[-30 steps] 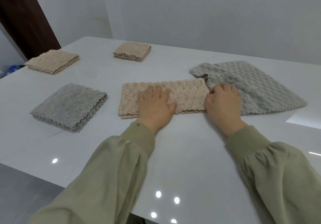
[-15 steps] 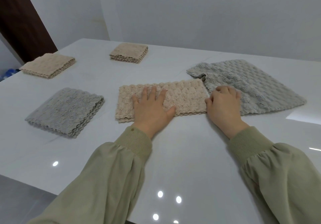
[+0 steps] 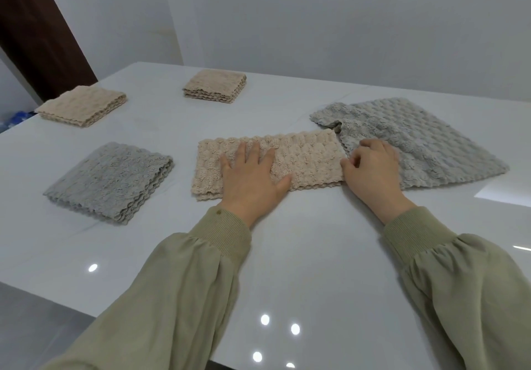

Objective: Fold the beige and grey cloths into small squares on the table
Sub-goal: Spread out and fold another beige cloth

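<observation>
**BEIGE STRIP: FOLDING END OVER END INTO A SQUARE**

Location. Lying crosswise near the middle of the glossy white table [image 3: 287,254] as a long beige strip of scallop-textured cloth [image 3: 310,160]. Touching, at its right end, the unfolded grey textured cloth [image 3: 425,145] spread just beside it.

Left hand [image 3: 253,177]. Pressing flat on the strip, left of centre, with fingers straight and spread. Grasping nothing.

Right hand [image 3: 373,171]. Curling its fingers at the strip's right end, partly over the grey cloth. Gripping the edge or merely touching it: cannot tell.

Step judged in hand. Bringing the right end over onto the left end, halving the strip.

Handling notes.
- Pinching only the beige layers and leaving the grey cloth out of the grip.
- Anchoring with the flat left palm just short of the midline, so that the crease is falling where wanted.
- Carrying the end over low, then matching the wavy borders edge to edge before pressing.
- Smoothing from the crease outward, as the thick pile is probably springing open otherwise.

Risks. Dragging the grey cloth along, or skewing the layers.

Also on the table. Sitting apparently finished to the left: one folded grey textured square [image 3: 112,180]. Sitting farther back, well apart: two folded beige textured squares [image 3: 83,108] [image 3: 215,85].
</observation>
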A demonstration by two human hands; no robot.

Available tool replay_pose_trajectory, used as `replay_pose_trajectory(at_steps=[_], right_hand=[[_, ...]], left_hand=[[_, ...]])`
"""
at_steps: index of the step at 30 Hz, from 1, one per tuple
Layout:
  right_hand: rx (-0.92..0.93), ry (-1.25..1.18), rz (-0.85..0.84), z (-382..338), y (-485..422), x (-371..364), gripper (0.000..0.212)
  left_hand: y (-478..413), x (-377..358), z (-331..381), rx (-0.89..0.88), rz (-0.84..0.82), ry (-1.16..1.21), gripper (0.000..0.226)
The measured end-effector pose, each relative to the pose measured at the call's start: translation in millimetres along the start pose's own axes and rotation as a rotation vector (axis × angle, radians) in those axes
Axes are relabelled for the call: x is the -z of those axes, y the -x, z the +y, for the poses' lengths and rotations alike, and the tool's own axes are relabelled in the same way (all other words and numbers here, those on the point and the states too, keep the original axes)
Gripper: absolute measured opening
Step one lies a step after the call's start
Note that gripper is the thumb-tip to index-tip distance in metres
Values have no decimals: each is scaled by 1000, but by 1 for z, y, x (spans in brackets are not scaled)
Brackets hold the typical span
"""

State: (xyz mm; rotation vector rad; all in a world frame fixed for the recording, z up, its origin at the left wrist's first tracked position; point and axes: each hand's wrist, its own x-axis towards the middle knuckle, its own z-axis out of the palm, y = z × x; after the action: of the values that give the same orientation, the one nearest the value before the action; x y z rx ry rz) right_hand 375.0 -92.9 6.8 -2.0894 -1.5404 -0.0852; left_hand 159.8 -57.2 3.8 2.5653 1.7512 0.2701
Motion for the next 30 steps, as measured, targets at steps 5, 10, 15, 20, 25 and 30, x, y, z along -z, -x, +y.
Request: replay_pose_trajectory(at_steps=[5,10,15,20,25,30], right_hand=[[-3,89,33,1,2,-2,19],[125,207,109,-6,5,-2,13],[422,89,149,-24,13,-11,12],[398,16,-65,-19,9,-17,13],[382,-3,-67,-19,8,-17,12],[352,14,-46,-19,7,-16,11]], left_hand=[[4,3,0,-68,-35,-21,71],[5,2,-1,-106,-78,-23,70],[4,4,-4,-195,-94,54,68],[7,22,-27,-271,-19,356,55],[14,34,-66,-195,-28,408,31],[30,35,-79,-154,29,494,14]])
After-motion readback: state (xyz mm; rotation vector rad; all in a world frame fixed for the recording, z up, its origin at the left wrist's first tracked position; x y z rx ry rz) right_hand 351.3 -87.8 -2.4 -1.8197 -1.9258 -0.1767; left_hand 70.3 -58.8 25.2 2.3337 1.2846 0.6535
